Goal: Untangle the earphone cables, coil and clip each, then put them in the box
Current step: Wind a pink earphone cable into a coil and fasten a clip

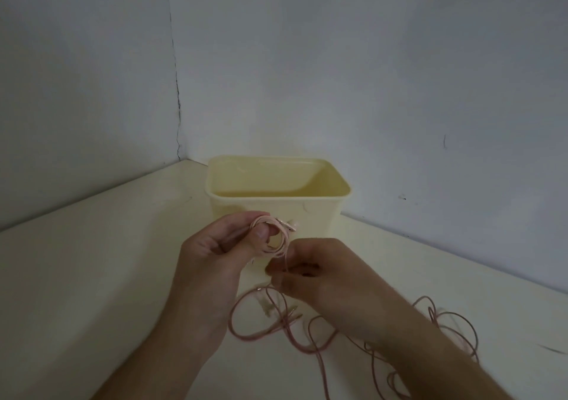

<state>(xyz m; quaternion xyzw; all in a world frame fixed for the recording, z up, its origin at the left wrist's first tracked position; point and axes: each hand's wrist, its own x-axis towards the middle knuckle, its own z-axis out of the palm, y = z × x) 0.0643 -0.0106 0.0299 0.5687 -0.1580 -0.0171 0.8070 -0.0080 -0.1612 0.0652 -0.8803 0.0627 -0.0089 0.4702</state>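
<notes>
Head view, dim light. Left hand (221, 243) sits just left of frame centre, thumb and fingers curled round a small coil of pink earphone cable (274, 236); the coil loops over the thumb tip, and a pale part, possibly a clip or an earbud (too blurred to tell), sticks out at its upper right. Right hand (319, 273) lies just right of and below the coil, fingers curled and pinching the single strand that hangs from the coil; this hand is motion-blurred. Loose pink cable (246, 332) lies in open loops on the white table (76, 276) below both hands, centre to lower right of frame, with a further tangle of loops (442, 322) at right, partly hidden behind the right forearm. Pale yellow box (278, 184) stands open-topped at frame centre, directly behind the hands, set into the corner where the two grey walls (399, 61) meet; its visible interior shows no cable.
</notes>
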